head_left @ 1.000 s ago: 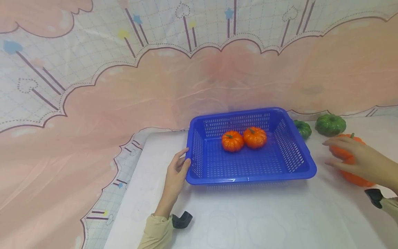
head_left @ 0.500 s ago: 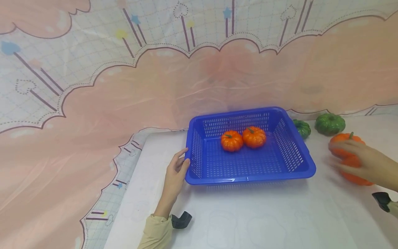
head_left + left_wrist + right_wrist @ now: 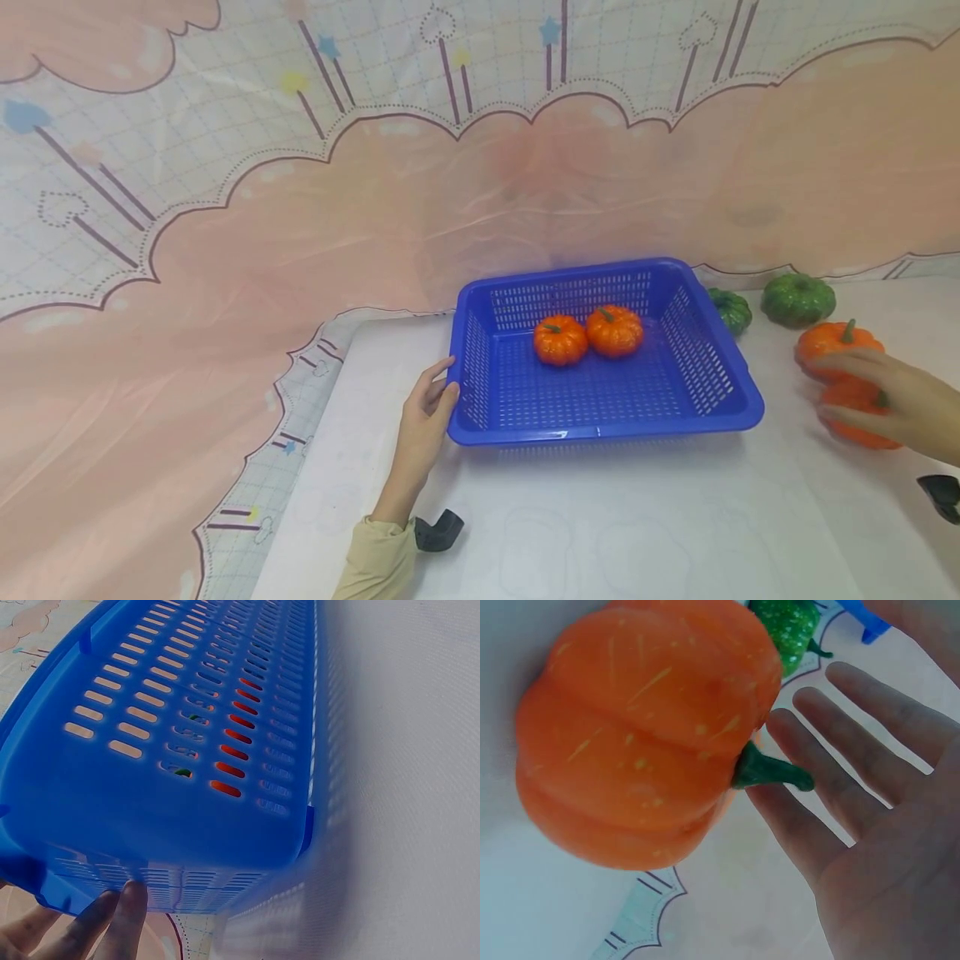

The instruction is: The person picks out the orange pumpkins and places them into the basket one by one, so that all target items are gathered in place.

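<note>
A blue slotted plastic basket (image 3: 585, 433) stands on the white table with two small orange pumpkins (image 3: 561, 342) inside. My left hand (image 3: 422, 421) holds its left rim, with the thumb at the rim; in the left wrist view the fingers (image 3: 127, 919) lie against the outside wall. At the right, my right hand (image 3: 896, 400) is over the nearer of two larger orange pumpkins (image 3: 858, 435), fingers spread. In the right wrist view the fingers are extended beside a green-stemmed pumpkin (image 3: 637, 735), not wrapped round it. The other orange pumpkin (image 3: 832, 340) sits just behind.
Two green pumpkins lie behind the orange ones: one (image 3: 798, 300) at the back right, the other (image 3: 731, 312) close to the basket's right side. A patterned pink and white sheet (image 3: 525, 192) hangs behind the table and along its left side.
My right hand has shifted slightly right and lower over the nearer orange pumpkin, uncovering more of the one behind. The left hand and basket have kept their place.
</note>
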`<move>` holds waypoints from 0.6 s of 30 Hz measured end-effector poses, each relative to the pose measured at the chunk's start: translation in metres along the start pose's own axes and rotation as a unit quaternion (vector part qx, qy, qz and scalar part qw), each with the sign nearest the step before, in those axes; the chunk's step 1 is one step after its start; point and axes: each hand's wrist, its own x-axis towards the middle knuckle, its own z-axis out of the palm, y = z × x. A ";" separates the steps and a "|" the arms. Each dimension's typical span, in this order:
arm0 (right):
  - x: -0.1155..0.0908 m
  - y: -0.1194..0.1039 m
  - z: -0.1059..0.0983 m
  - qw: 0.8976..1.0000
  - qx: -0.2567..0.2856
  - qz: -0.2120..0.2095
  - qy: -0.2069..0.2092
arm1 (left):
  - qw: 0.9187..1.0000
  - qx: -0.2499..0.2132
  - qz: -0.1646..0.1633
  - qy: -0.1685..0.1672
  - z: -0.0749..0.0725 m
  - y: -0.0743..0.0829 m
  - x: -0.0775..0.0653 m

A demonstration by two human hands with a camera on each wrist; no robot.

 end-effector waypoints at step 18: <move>-0.004 0.022 0.000 0.998 0.016 0.043 -0.033 | 1.000 0.019 0.002 0.010 0.001 0.004 0.001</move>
